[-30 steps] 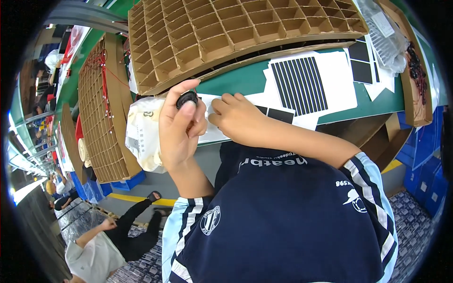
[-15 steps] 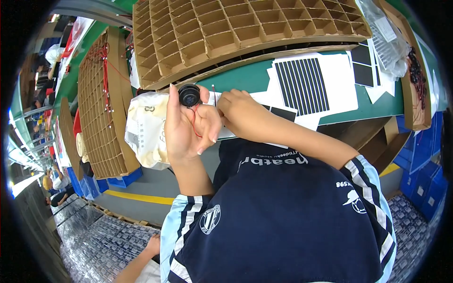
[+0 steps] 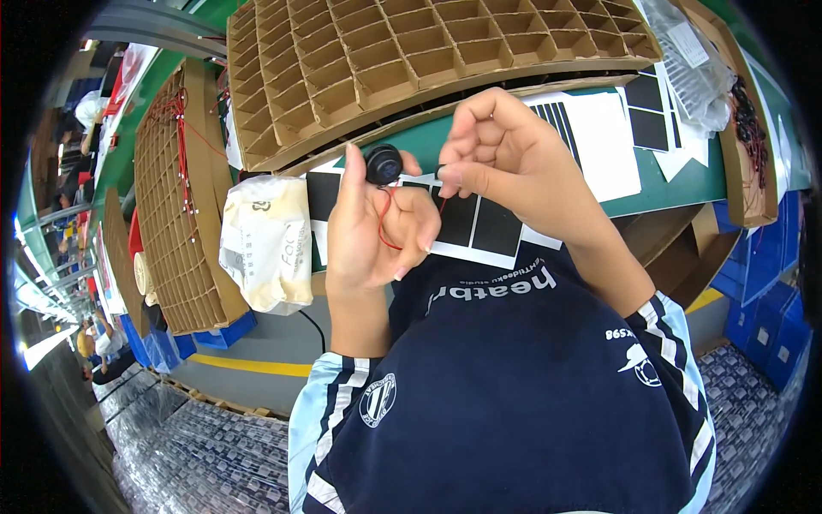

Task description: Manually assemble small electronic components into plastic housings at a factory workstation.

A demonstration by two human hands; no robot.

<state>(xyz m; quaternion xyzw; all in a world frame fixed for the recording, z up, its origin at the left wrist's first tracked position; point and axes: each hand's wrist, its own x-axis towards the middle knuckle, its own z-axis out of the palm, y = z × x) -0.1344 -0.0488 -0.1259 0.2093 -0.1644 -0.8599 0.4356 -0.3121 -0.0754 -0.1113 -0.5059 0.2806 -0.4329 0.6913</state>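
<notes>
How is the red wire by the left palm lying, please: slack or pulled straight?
Slack: the red wire bends in a loose curve across the palm of the left hand, below the round black part.

Shot from the wearer's head through a wide fisheye, facing steeply down: close above chest [image 3: 514, 385] and hands [image 3: 368, 244], taking in the near edge of the counter [image 3: 685, 190] and the floor [image 3: 274, 338] below, bending straight lines toward a dark, rounded rim.
</notes>
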